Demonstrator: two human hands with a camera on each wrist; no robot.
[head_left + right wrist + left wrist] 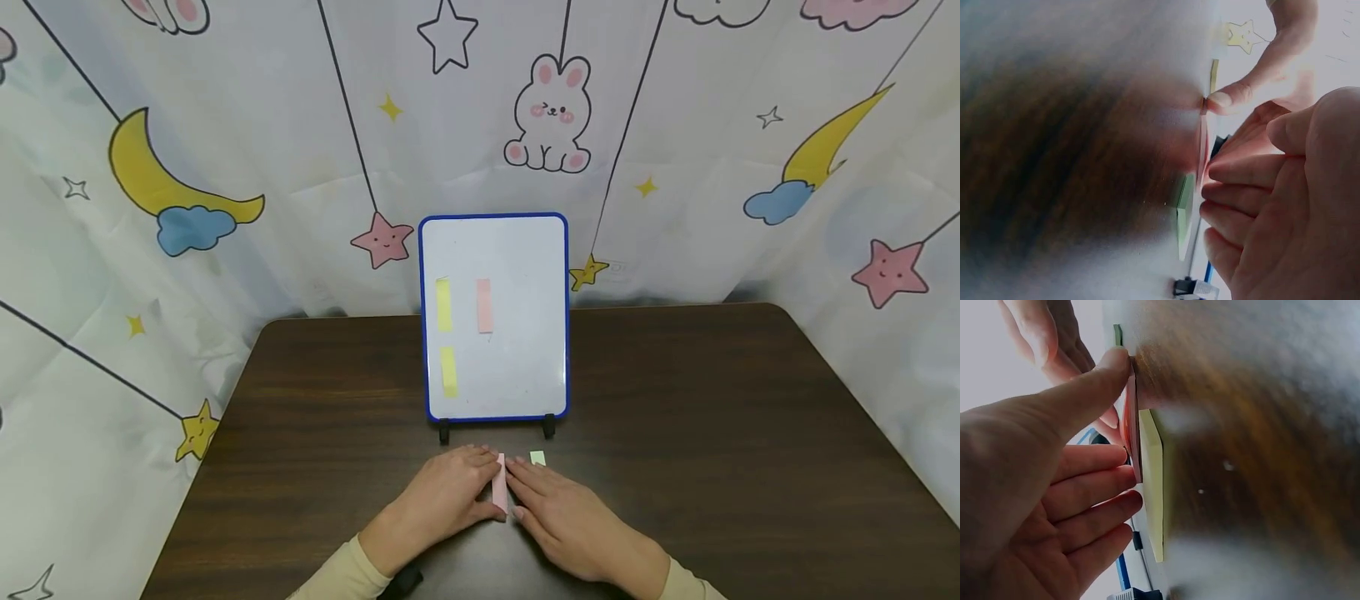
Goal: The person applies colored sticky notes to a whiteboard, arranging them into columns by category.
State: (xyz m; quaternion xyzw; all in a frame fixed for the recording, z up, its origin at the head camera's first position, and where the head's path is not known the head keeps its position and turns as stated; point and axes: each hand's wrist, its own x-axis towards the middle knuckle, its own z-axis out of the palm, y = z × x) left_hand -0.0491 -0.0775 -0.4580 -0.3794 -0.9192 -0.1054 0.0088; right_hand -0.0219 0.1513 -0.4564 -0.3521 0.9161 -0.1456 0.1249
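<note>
A narrow pink sticky note pad (499, 492) lies on the table between both hands. My left hand (453, 487) holds it from the left, thumb at its near end and fingertips toward its far end. On the other side, my right hand (566, 512) has its fingers extended, fingertips at the pad's right edge and thumb apart from it. In the left wrist view the pad's pink upper side (1126, 425) bows upward. A yellow sticky note pad (1152, 487) lies beside it, hidden under the left hand in the head view. A green sticky note pad (537, 457) shows past the right fingers.
A blue-framed whiteboard (525, 333) stands upright behind the hands on black feet (549, 426). Two yellow strips (444, 305) and one pink strip (484, 306) are stuck on it. Behind the dark wooden table (712, 400) hangs a patterned curtain (465, 133).
</note>
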